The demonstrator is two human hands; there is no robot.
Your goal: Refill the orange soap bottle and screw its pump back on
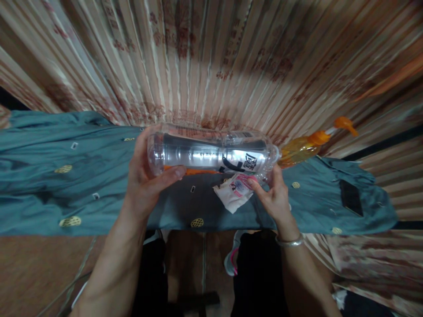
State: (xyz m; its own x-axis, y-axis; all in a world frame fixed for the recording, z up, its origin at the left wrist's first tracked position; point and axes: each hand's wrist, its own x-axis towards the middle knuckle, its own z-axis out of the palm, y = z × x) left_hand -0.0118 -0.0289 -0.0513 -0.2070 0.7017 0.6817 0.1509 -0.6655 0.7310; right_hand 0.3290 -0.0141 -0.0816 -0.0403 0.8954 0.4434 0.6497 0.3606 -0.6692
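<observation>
The left hand [143, 176] grips a long clear plastic bottle [206, 152] by its bottom; the right hand [276, 189] holds its neck and a crumpled white-and-pink packet [234, 193], probably for steadiness, above the blue-green cloth-covered bench [99, 213].

You have a teal cloth [36, 193] with yellow oval prints spread over the worktop [102, 218], and a dark, flat rectangular object [350, 198] lies on it near the right end, about midway between the front and back edges. By the back edge, right of centre, you can see a yellow pump bottle [299, 150] with an orange pump head [345, 124]. Behind that edge hangs a pleated beige curtain [205, 66] with reddish prints, while brown floor [39, 264] shows below the front-left corner.
</observation>
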